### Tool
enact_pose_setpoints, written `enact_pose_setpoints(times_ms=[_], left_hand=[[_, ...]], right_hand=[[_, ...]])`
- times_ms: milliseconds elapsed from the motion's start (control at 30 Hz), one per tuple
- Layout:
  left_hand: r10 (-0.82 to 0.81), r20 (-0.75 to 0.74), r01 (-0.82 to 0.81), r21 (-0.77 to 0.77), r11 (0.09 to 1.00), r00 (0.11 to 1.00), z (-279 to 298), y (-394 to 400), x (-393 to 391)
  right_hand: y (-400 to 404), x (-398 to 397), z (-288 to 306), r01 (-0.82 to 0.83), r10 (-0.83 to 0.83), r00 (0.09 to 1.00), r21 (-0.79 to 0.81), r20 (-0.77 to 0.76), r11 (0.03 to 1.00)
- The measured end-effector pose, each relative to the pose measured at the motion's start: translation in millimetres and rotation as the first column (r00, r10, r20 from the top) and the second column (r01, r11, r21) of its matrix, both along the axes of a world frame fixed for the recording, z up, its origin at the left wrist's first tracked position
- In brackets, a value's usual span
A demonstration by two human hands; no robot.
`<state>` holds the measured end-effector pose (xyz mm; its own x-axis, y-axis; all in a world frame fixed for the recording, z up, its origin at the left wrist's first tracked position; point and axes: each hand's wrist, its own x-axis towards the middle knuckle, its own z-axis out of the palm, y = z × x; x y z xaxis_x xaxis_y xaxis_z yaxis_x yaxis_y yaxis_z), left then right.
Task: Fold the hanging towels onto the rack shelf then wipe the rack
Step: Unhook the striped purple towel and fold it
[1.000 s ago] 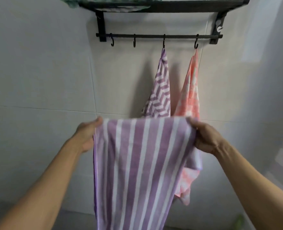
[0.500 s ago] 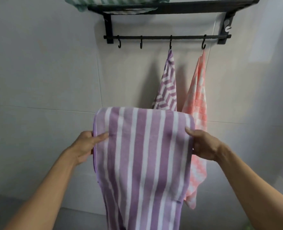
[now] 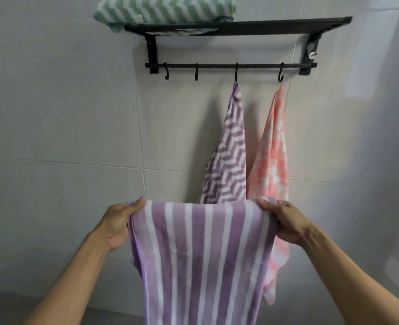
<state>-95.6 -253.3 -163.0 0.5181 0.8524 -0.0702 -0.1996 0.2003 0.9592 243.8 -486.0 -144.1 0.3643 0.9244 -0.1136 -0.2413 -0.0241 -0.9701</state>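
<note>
Holding striped towel (image 3: 201,254); green towel (image 3: 161,10) on shelf (image 3: 275,24).

Striped towel (image 3: 201,254) (purple) between both hands

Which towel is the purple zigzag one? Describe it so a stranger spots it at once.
Find the black wall rack and follow its hook rail to the third hook from the left. The purple zigzag towel hangs there by one corner. Its chevron pattern sets it apart from the pink checked towel beside it and the straight-striped purple towel held in both hands.
</note>
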Motion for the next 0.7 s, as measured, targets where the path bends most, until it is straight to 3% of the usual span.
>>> enact_pose_setpoints(times_ms=[33,67,167,233,300,333,400,467,600,700], left_hand=[[-0.04,0.072,0.04,0.011,0.999,0.997,9,2,0],[-0.086,0.039,0.085,0.042,0.995,0.996,12,1,0],[-0.034,-0.283,0.058,0.08,0.995,0.959,-3,-10,-2],[0.056,-0.208,-0.052,0.024,0.998,0.977,-10,-10,-2],[0.031,0.027,-0.03,-0.043,0.999,0.999,2,-6,-1],[-0.011,0.069,0.014,-0.037,0.999,0.998,9,-7,0],[-0.056,-0.054,0.055,-0.007,0.998,0.997,10,-16,2],[0.009,-0.132,-0.008,0.002,1.0,0.991,-1,-18,2],[-0.018,-0.005,0.018,-0.005,1.0,1.0,8,-3,3],[0.007,-0.178,0.003,0.053,0.999,0.984,7,-5,4]], right_hand=[[1,2,6,0.022,-0.021,0.999,0.027,-0.045,0.999],[0,2,10,-0.005,0.006,0.999,0.018,-0.049,1.0],[-6,0,0,-0.106,0.125,0.984,-0.15,0.127,0.983],[-5,2,-5,-0.045,0.065,0.985,-0.13,0.159,0.991],[-2,7,-4,0.051,-0.049,0.998,-0.044,0.047,0.998],[-2,6,-1,0.057,-0.057,0.998,-0.041,0.0,0.998],[-3,4,0,-0.02,0.024,0.999,-0.103,0.044,0.994],[-1,3,-2,-0.039,0.045,0.997,-0.094,0.057,0.995],[3,5,5,0.038,-0.039,0.999,-0.044,-0.028,0.998],[5,5,8,0.012,-0.003,0.995,-0.093,0.099,0.996]])
